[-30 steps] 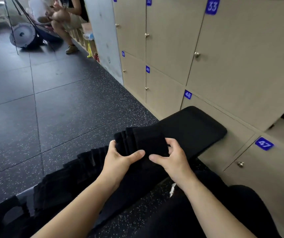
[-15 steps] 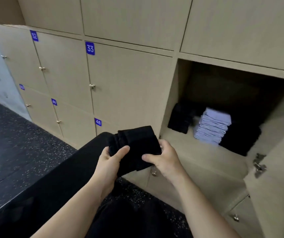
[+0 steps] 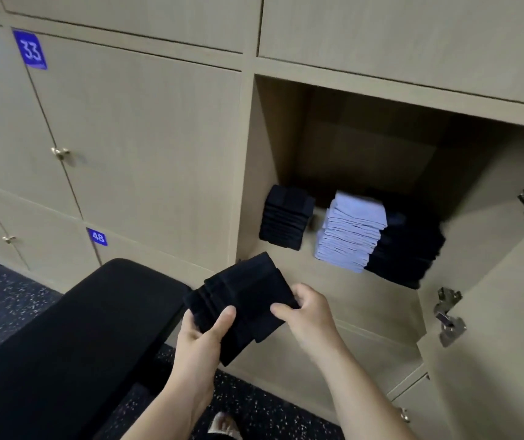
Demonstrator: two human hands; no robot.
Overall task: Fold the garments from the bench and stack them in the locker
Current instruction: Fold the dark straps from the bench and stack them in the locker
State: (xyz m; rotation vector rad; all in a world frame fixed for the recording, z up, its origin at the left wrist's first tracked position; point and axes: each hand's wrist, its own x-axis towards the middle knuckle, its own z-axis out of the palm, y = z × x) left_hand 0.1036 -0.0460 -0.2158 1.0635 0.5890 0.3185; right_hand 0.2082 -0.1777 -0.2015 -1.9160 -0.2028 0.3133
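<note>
A folded black garment (image 3: 241, 296) is held in the air just in front of the open locker (image 3: 333, 147). My left hand (image 3: 203, 331) grips its lower left edge, thumb on top. My right hand (image 3: 305, 315) grips its right edge. Inside the locker stand three stacks of folded cloth: a small black stack (image 3: 286, 217) on the left, a pale lilac stack (image 3: 349, 231) in the middle, and a larger black stack (image 3: 410, 246) on the right. The black padded bench (image 3: 73, 331) lies below and left of my hands.
The locker's door (image 3: 492, 312) hangs open at the right with metal hinges (image 3: 448, 315) on its inner face. Shut locker doors numbered 33 (image 3: 30, 49) and 48 (image 3: 97, 237) fill the wall to the left. Dark speckled floor (image 3: 254, 408) lies below.
My view has swung right from the bench and floor to the open locker. Both hands have carried the folded black garment off the bench toward the locker opening.
</note>
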